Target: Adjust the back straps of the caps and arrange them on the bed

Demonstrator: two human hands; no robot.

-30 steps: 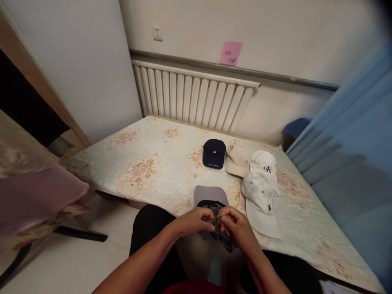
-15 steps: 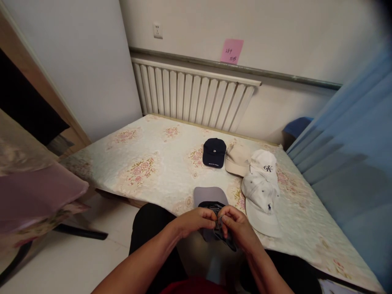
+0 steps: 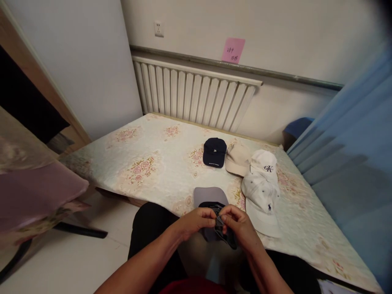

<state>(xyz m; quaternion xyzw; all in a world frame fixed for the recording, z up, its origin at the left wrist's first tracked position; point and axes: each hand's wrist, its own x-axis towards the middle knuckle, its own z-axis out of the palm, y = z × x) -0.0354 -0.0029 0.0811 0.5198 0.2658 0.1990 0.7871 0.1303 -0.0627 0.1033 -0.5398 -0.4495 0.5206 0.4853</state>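
Observation:
A grey cap [image 3: 209,195] lies upside down at the near edge of the floral mattress [image 3: 153,163], its brim pointing away from me. My left hand [image 3: 196,221] and my right hand [image 3: 237,226] meet over its back, both pinching the dark adjustment strap [image 3: 219,221] between thumb and fingers. Farther back rest a navy cap [image 3: 214,152], a beige cap [image 3: 236,159] and two white caps [image 3: 263,185], one partly on the other.
A white radiator [image 3: 196,96] runs along the back wall under a pink note [image 3: 233,50]. A blue curtain [image 3: 352,163] hangs on the right. A pinkish cushion [image 3: 33,196] sits at the left, beside a wooden frame.
My fingers have shifted slightly on the strap, drawing closer together. The caps on the mattress have not moved.

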